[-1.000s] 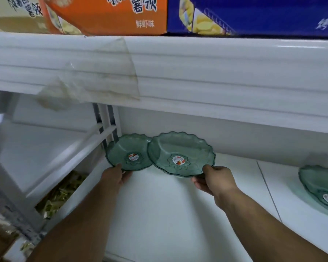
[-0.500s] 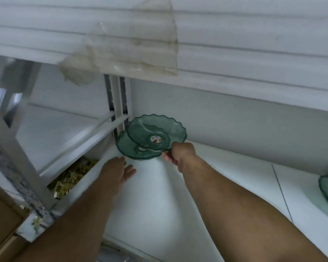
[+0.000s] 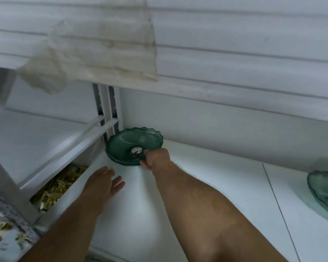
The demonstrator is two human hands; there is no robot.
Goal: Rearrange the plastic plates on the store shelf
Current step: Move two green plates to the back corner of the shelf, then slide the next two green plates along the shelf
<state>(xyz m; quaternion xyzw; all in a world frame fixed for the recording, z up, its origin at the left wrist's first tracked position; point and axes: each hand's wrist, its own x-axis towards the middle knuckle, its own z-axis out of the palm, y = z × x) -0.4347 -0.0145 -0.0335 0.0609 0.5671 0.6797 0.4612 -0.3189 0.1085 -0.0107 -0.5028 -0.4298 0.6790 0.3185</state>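
Note:
Two green see-through plastic plates with scalloped rims (image 3: 129, 144) lie stacked in the back left corner of the white shelf (image 3: 206, 186). My right hand (image 3: 155, 157) pinches the near rim of the top plate, by its round sticker. My left hand (image 3: 102, 186) hovers over the shelf in front of the stack, fingers apart, holding nothing. Another green plate (image 3: 326, 193) lies at the far right, cut off by the frame edge.
The white lip of the shelf above (image 3: 216, 63) overhangs, with a yellowed torn label (image 3: 95, 59) stuck on it. A slotted upright post (image 3: 108, 110) stands beside the stack. Yellow-green packets (image 3: 59, 188) lie in the bay below left.
My right hand carried its plate left and set it onto the other plate, forming one stack in the corner. My left hand let go of its plate and drew back toward me.

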